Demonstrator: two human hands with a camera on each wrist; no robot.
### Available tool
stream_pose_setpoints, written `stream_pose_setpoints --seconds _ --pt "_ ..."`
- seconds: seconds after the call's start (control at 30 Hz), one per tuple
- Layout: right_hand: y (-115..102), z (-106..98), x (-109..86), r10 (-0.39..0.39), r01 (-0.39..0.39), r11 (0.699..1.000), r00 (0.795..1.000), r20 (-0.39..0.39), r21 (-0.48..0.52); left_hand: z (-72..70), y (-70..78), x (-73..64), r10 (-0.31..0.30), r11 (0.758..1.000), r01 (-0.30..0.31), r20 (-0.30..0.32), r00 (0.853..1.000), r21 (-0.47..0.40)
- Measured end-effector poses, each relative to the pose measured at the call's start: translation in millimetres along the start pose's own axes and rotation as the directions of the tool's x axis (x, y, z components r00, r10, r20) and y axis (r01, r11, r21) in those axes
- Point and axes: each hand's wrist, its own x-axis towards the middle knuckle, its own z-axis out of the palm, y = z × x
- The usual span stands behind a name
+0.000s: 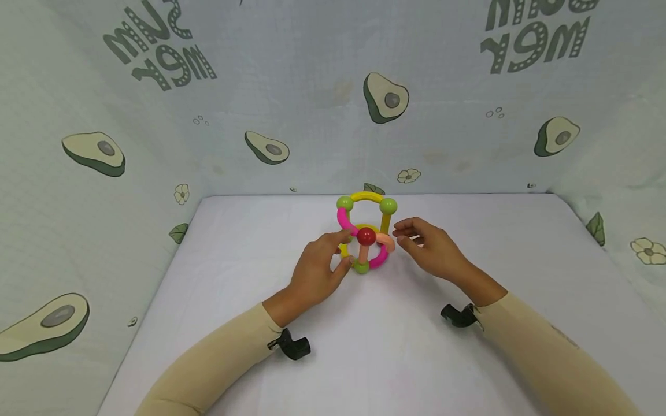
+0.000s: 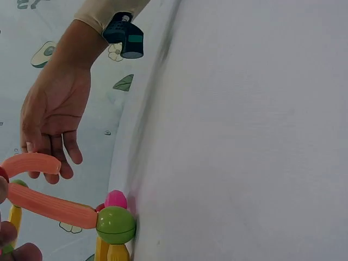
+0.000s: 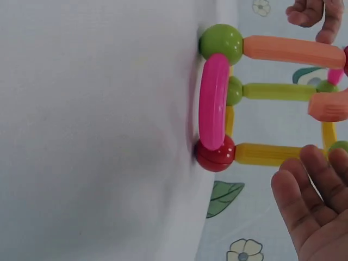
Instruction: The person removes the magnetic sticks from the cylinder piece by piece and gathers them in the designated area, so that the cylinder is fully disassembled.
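Observation:
A toy frame of magnetic balls and sticks stands upright on the table. A red ball tops its nearest post, an orange stick. A curved peach stick reaches sideways from that ball, its other end loose and drooping. My left hand is at the frame's left side, index fingertip right by the red ball and thumb low near a green ball. On the right, my right hand has loosely bent fingers beside the curved peach stick, holding nothing. Its fingers overlap a yellow stick in the right wrist view.
The white table ends at a patterned cloth backdrop close behind the frame. Black camera mounts sit at both wrists. Two more green balls, joined by a yellow arch, form the frame's far top.

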Motion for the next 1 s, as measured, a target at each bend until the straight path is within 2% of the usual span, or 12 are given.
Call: stream_pose_setpoints --seconds 0.07,0.17,0.47,0.73,1.0 --pt "-2.1 -0.3 -3.5 -0.057 0.056 0.998 0.998 0.024 0.014 0.7 1.9 1.7 0.011 1.0 -0.012 0.039 0.999 0.024" --pt "-5.1 0.3 -6.5 -0.12 0.12 0.993 0.991 0.057 0.017 2.7 4.2 5.2 0.018 0.999 -0.021 0.067 0.998 0.042" --pt "-11.0 -3.0 -10.6 -0.242 0.243 0.97 0.964 0.115 0.006 6.4 10.6 15.7 0.012 0.997 -0.014 0.02 1.0 0.076" --pt "-13.8 -11.8 -16.3 -0.267 0.252 0.963 0.942 0.205 0.097 9.9 16.5 21.0 -0.015 0.996 0.018 -0.028 0.999 0.092" --pt "-14.5 -14.3 -18.6 -0.263 0.24 0.963 0.936 0.235 0.124 11.6 22.6 24.4 -0.044 0.993 0.051 -0.066 0.997 0.104"
